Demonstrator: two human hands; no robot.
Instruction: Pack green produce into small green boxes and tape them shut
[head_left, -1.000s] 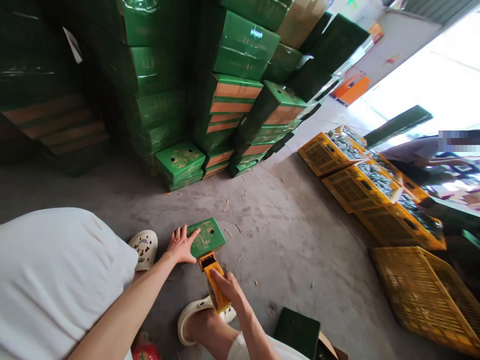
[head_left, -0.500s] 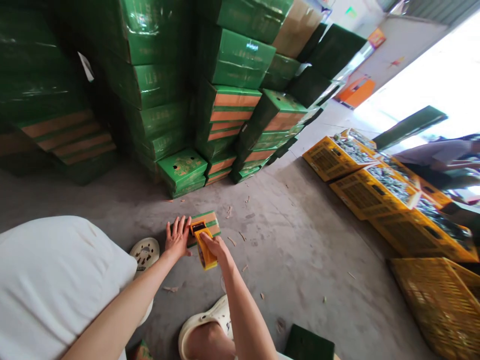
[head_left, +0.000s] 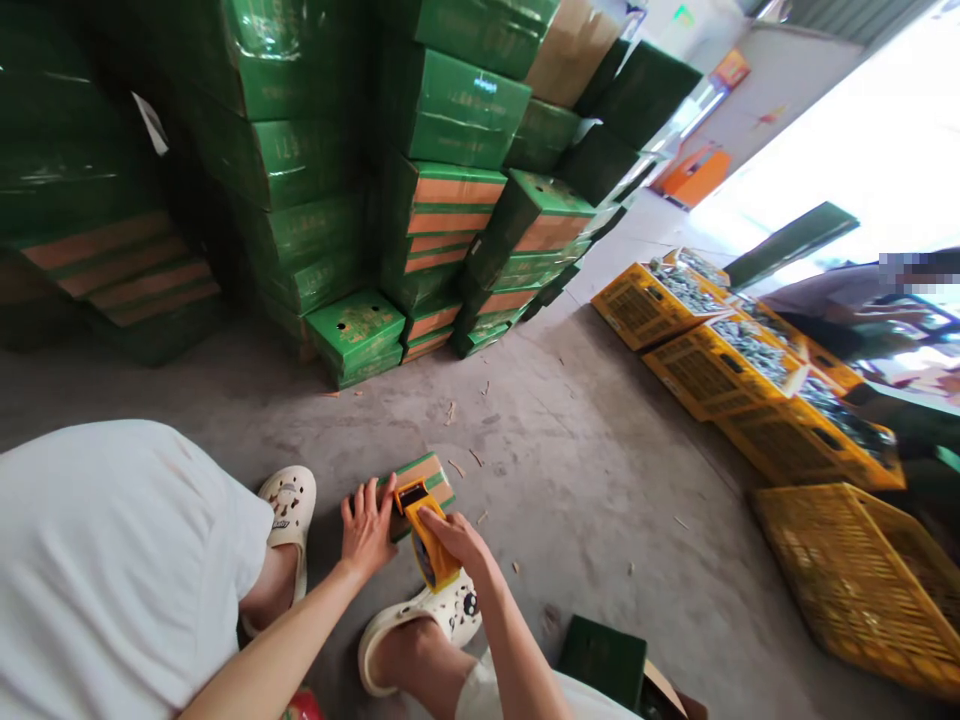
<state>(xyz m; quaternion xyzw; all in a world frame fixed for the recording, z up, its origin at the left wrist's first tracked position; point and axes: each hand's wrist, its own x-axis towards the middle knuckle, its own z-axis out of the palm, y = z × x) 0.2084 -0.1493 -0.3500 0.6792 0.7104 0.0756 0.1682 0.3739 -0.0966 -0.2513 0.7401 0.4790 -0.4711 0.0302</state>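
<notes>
A small green and brown cardboard box [head_left: 430, 474] lies between my feet and the stacked boxes. My left hand [head_left: 367, 522] rests at its left end with the fingers spread, gripping nothing. In my right hand [head_left: 454, 537] is a yellow tape dispenser [head_left: 433, 553], its front end against the box's top. Whether tape runs from the dispenser onto the cardboard is too small to tell. The dispenser's lower end hangs above my cream clog [head_left: 420, 625].
Tall stacks of green boxes [head_left: 469, 105] stand ahead. Yellow crates [head_left: 720, 365] filled with small greyish items line the right, with a person [head_left: 832, 300] behind them. Nearer is another yellow crate [head_left: 840, 580]. A dark green box [head_left: 604, 655] sits near my right leg. Scraps litter the floor.
My view has shifted a little, so the stacks and crates appear farther left. The box and both hands now appear lower and farther right, with the dispenser's front still at the box.
</notes>
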